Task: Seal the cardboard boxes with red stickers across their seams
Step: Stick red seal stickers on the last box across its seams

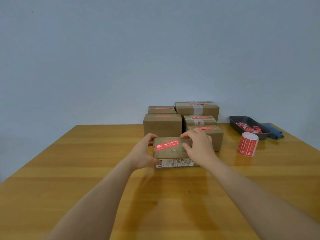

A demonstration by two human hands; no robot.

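Observation:
A small cardboard box (173, 152) sits at the middle of the wooden table (86, 170), with a red sticker (167, 145) stuck across its top and a white shipping label on its near side. My left hand (142, 153) grips the box's left end, thumb at the near side and fingers over the far top edge. My right hand (199, 148) grips the right end in the same way. Behind it stand several cardboard boxes (162, 125) that carry red stickers, some stacked in two layers.
A roll of red stickers (248, 144) stands upright to the right of the boxes. Behind it a dark tray (249, 126) holds peeled sticker scraps, with a blue cloth (273, 130) beside it. A pale wall rises behind the table.

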